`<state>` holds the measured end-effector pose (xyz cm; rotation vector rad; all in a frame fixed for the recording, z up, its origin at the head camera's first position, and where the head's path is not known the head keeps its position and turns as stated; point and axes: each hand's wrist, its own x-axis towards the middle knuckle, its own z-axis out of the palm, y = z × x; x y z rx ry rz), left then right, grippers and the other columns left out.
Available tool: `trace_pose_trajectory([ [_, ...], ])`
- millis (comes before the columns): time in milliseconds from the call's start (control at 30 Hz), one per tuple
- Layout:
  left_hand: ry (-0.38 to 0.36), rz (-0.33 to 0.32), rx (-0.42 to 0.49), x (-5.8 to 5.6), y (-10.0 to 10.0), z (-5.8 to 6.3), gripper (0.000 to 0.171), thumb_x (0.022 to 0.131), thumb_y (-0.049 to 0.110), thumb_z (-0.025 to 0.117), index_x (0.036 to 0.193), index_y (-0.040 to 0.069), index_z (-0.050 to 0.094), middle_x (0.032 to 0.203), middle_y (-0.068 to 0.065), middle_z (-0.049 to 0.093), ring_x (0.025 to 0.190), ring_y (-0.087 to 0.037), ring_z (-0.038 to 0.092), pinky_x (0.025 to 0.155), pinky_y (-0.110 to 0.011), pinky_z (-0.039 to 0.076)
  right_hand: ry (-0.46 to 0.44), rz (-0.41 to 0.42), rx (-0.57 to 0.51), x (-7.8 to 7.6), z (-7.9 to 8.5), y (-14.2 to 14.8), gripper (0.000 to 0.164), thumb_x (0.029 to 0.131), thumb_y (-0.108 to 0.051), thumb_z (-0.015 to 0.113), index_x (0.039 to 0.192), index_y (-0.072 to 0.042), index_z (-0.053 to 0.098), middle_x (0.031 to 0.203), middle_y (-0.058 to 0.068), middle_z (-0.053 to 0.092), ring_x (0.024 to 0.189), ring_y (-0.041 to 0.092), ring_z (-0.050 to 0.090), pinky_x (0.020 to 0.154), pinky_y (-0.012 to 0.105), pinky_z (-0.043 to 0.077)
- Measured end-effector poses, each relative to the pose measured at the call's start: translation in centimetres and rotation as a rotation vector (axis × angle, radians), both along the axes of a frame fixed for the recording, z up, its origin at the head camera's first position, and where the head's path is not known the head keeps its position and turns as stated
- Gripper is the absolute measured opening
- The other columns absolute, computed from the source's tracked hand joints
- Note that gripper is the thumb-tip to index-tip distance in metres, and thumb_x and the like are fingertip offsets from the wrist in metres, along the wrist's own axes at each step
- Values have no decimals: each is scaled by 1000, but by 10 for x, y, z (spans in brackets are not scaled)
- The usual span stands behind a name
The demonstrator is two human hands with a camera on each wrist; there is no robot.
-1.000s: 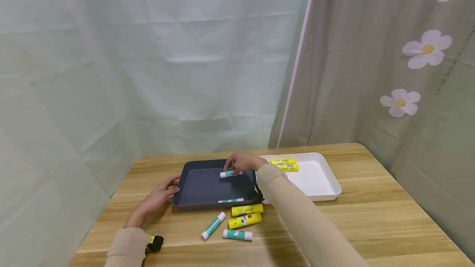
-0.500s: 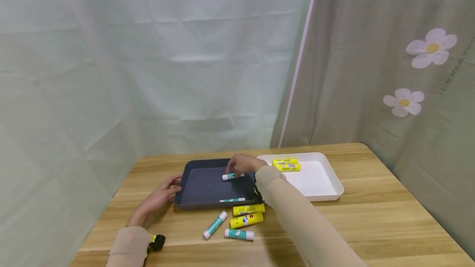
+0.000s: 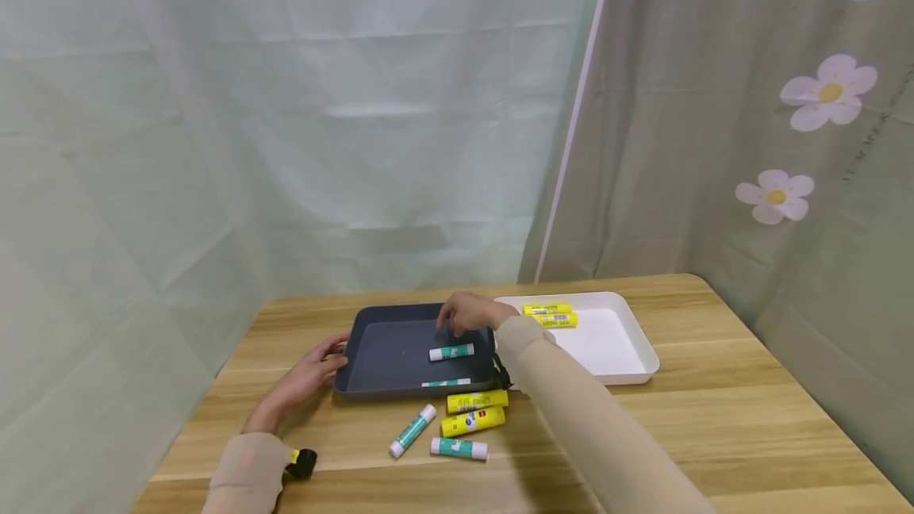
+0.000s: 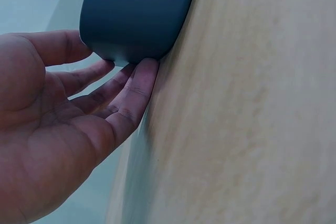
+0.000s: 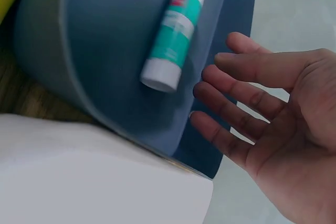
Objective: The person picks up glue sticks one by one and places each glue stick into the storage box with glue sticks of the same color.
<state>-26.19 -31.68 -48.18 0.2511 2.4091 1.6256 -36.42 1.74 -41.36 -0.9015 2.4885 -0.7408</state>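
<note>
My right hand [image 3: 471, 313] hovers over the right part of a dark grey tray [image 3: 385, 355], its fingers spread with nothing between them. Just below the fingertips a green and white glue stick [image 3: 451, 352] lies on the tray floor; the right wrist view shows this glue stick [image 5: 176, 32] apart from the hand. Another green glue stick [image 3: 446, 382] lies along the tray's front wall, partly hidden by the rim. My left hand [image 3: 314, 371] touches the tray's left end with its fingertips; in the left wrist view the extended fingers [image 4: 123, 98] rest against the tray's outer corner.
Two yellow glue sticks [image 3: 474, 422] and two green ones [image 3: 412, 431] lie on the wooden table [image 3: 714, 403] before the dark tray. A white tray [image 3: 614, 347] adjoins it on the right, holding yellow glue sticks [image 3: 557, 320]. Curtains hang behind the table.
My right hand has let go of the green glue stick, which now lies in the dark tray, and has risen slightly off it. My left hand stays at the tray's left end.
</note>
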Motion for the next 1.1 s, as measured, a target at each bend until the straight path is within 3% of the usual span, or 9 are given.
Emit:
trace_pose_trajectory([
  [367,0,6,-4,0,0,1,59,112,12,45,162,-4,20,156,-36,27,141,-51,38,110,-59,42,-21,38,-23,-3,8,6,42,86,18,62,124,2,73,108,25,72,80,17,59,67,26,46],
  [567,-5,2,-1,0,1,1,59,112,12,44,162,-5,19,157,-37,26,142,-52,37,111,-60,40,-45,97,-43,-2,14,9,42,90,15,62,129,3,70,113,26,71,82,16,60,79,35,54],
  [700,-8,-4,10,-1,2,0,60,112,12,45,162,-5,18,156,-37,26,141,-53,37,109,-59,43,-73,130,-65,1,20,14,41,93,12,62,131,-1,70,120,26,69,95,20,66,86,39,56],
  [833,-7,-8,19,-3,1,-1,60,112,11,46,162,-5,18,155,-38,27,139,-53,39,104,-55,47,-104,148,-95,6,25,22,41,94,11,62,131,-5,71,125,21,68,106,21,68,92,40,57],
  [967,-2,-1,13,-4,1,-1,60,111,11,46,162,-6,18,155,-38,27,139,-52,41,103,-53,48,-96,171,-126,11,28,31,39,95,9,63,131,-6,71,121,14,69,105,20,68,94,43,57],
  [1100,-1,0,9,-3,1,-2,60,111,10,46,162,-5,19,156,-38,27,139,-51,41,104,-51,47,-87,185,-154,17,31,41,38,96,5,65,131,-8,71,119,6,69,107,20,67,91,37,57],
])
